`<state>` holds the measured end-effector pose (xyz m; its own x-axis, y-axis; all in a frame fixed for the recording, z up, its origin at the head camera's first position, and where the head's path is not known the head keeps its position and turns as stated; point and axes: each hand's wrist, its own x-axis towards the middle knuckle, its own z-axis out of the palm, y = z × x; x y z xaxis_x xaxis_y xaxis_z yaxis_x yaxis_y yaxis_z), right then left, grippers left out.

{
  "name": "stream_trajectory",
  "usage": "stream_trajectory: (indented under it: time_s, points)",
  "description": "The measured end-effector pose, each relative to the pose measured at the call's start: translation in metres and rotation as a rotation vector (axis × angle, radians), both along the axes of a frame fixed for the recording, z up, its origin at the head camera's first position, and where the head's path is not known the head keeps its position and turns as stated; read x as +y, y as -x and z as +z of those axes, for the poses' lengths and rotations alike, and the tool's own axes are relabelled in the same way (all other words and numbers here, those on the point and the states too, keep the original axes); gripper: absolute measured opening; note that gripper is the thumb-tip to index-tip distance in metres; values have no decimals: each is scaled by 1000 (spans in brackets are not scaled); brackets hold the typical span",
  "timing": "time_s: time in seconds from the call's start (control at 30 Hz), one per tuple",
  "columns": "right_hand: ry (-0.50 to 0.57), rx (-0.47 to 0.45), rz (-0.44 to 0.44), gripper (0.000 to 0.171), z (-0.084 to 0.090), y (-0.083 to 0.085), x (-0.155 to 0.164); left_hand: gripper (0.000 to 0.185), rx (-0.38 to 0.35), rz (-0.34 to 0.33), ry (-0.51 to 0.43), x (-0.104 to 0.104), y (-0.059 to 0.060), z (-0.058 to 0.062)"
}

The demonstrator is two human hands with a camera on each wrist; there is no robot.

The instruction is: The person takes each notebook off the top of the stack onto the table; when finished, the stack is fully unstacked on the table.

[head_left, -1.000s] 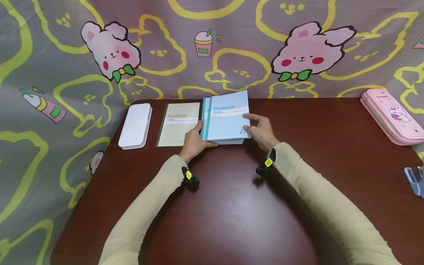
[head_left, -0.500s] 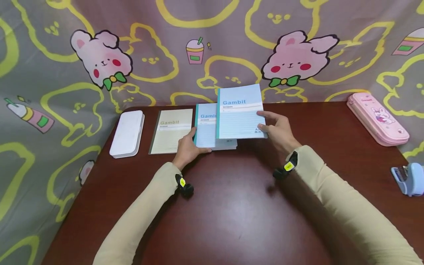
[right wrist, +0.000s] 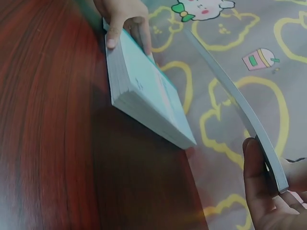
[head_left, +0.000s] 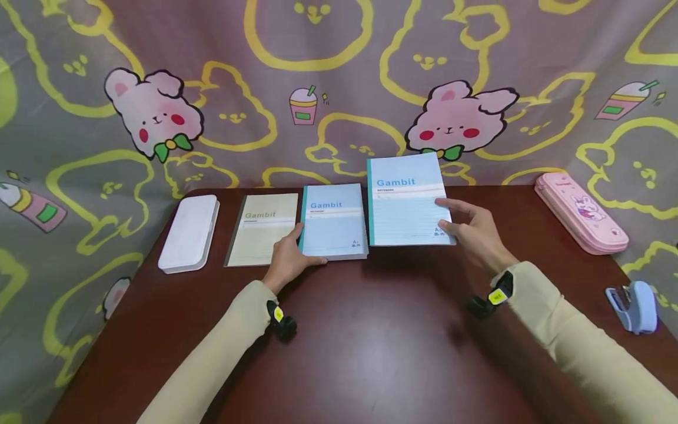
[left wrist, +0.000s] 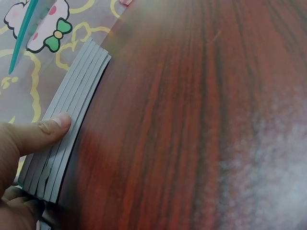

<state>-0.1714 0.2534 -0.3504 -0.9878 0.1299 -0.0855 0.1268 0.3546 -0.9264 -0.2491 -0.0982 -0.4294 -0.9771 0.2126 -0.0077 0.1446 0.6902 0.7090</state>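
Note:
A stack of blue Gambit notebooks (head_left: 335,222) lies on the dark red table (head_left: 371,341). My left hand (head_left: 296,253) grips its near left corner; in the left wrist view the thumb (left wrist: 45,132) presses the stack's page edges (left wrist: 76,115). My right hand (head_left: 449,215) holds one blue notebook (head_left: 406,200) by its right edge, lifted just right of the stack. The right wrist view shows that notebook's thin edge (right wrist: 240,112) pinched by my thumb (right wrist: 256,177), with the stack (right wrist: 144,98) beyond it.
A beige Gambit notebook (head_left: 262,231) and a white case (head_left: 188,234) lie left of the stack. A pink pencil case (head_left: 580,213) sits at the far right and a blue stapler (head_left: 634,306) near the right edge. A patterned cloth hangs behind.
My right hand has lifted the top blue notebook off the stack and carried it to the right. My left hand has stayed on the stack's corner.

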Motion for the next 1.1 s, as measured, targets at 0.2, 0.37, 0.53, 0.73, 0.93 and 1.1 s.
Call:
stream_trajectory:
  time_s: [0.2,0.37,0.53,0.73,0.93,1.1]
  points:
    - [36,12,21,50,-2,-6,12,111,9,13,3,-4,-2,-1]
    - [55,-5,6,50,-7,-1,16,111,-4,14,8,-5,0,-2]
    - [49,-18,-15,49,-12,6,18,110,-7,16,11,-1,2,-2]
    - [48,-45,-26,48,-25,17,17,111,-4,17,8,2,5,-1]
    - [38,-62,-43,48,-45,29,14,110,-12,18,-4,2,6,-3]
    - [24,-65,-35,48,-60,37,10,110,-13,23,-6,1,5,-3]
